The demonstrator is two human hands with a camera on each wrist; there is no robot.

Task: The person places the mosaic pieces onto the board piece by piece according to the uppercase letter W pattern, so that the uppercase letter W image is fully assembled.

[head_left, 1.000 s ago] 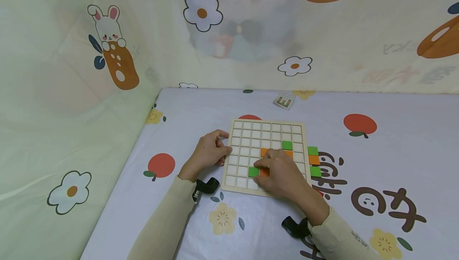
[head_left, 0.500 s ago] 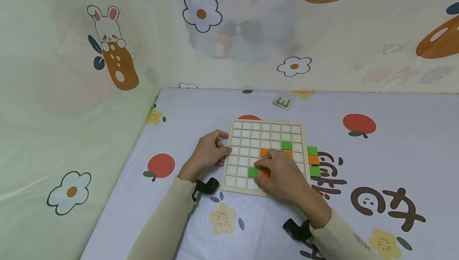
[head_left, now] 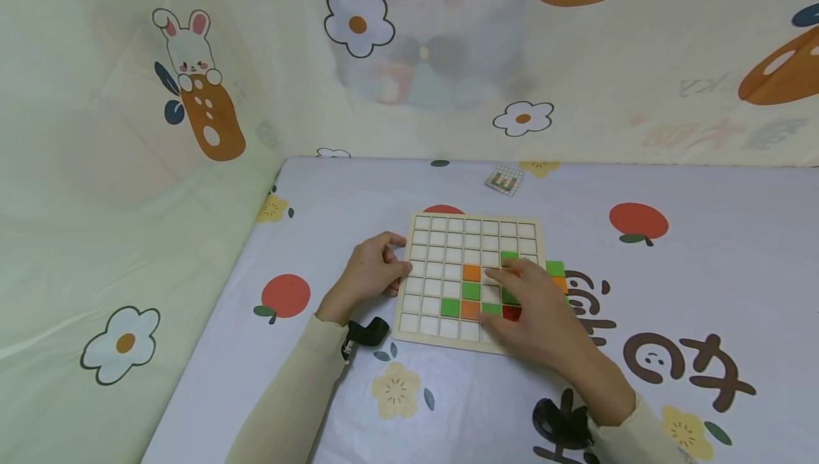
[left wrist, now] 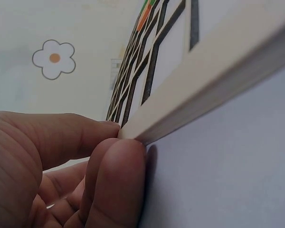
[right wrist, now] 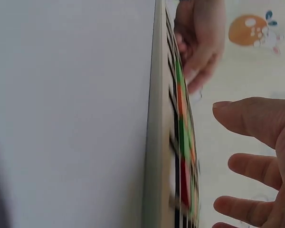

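Note:
A pale wooden grid board [head_left: 441,342] lies on the table, with green [head_left: 451,308], orange [head_left: 471,273] and red [head_left: 512,313] square tiles in some of its cells. Against the board's left edge rest the thumb and a finger of the left hand [head_left: 371,270]; the left wrist view has these digits touching the wooden rim [left wrist: 180,104]. Over the right part of the board, the right hand [head_left: 544,315] spreads its thumb and fingers and partly covers tiles there. Nothing shows between its digits in the right wrist view, where the hand [right wrist: 261,156] stands beside the board.
Beside the board's right edge lie loose tiles, a green one [head_left: 555,268] and an orange one [head_left: 560,284] among them, partly behind the right hand. A small patterned card [head_left: 505,180] lies beyond the board. Printed cloth [head_left: 409,130] stands along the table's back and left.
The right hand has moved right, and its thumb and fingers have spread. A green tile between two orange ones, and another green one beside the lower orange, now show. The left hand stays in place.

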